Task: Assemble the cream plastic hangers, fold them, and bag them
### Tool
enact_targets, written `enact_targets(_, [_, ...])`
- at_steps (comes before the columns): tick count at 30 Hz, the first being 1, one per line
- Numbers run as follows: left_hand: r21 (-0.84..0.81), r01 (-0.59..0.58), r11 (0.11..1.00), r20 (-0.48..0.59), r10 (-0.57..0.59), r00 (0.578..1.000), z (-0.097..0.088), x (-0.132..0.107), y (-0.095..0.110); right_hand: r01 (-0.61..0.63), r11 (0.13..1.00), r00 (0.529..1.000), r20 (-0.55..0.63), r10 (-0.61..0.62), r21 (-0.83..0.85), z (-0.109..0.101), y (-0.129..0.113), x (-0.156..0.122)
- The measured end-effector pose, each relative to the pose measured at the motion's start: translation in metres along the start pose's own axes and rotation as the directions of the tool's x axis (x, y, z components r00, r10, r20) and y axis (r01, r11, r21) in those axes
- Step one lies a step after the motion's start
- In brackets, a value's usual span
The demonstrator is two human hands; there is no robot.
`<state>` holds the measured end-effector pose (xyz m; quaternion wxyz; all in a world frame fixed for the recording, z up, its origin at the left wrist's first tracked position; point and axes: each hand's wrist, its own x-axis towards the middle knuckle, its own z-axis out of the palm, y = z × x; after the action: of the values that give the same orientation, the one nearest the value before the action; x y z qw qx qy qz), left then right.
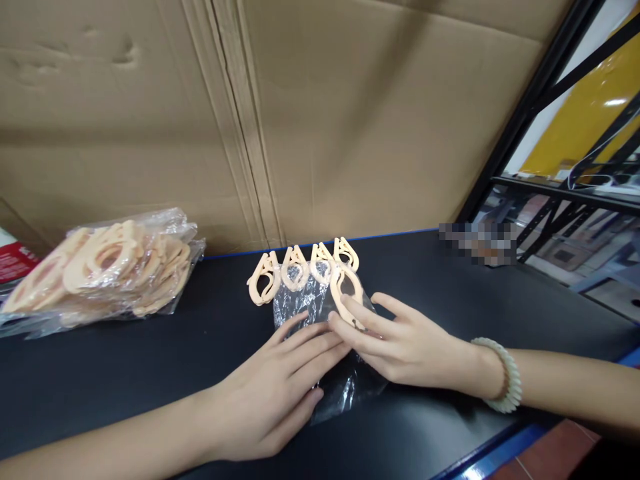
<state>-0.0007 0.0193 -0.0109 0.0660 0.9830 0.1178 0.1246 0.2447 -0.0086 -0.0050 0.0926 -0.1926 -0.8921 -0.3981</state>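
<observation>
My left hand [285, 383] lies with fingers stretched out over a clear plastic bag [345, 397] on the dark table. My right hand [407, 340] has its fingers bent at the lower end of a cream folding hanger [345, 293], which lies over the bag's right part. The fingertips of both hands come close together there. Along the bag's far edge, more cream folding hangers stand in a row: one at the left [263, 280], two in the middle [295, 269] [321, 263], and one at the right [346, 253], partly behind the held one.
Clear bags packed with cream hangers [110, 267] are piled at the left, beside a red and white item [15, 257]. A cardboard sheet [350, 120] stands along the table's back edge. Black metal shelving [545, 187] rises at the right, near a blurred patch [480, 241].
</observation>
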Motion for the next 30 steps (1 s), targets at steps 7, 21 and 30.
enact_targets(7, [0.009,0.007,1.000,-0.010,-0.007,1.000,0.000,-0.001,0.000,-0.042,0.994,0.999,0.034,0.038,0.100,-0.001,-0.002,0.001])
enact_targets(21, [-0.103,0.046,0.994,-0.178,-0.064,0.982,-0.004,-0.012,0.000,-0.471,0.693,0.835,0.024,0.549,0.546,0.052,0.069,-0.022])
enact_targets(30, [-0.077,0.059,0.995,-0.062,-0.064,0.996,-0.002,-0.024,0.000,-0.300,0.737,0.953,0.223,0.205,0.606,0.138,0.118,-0.010])
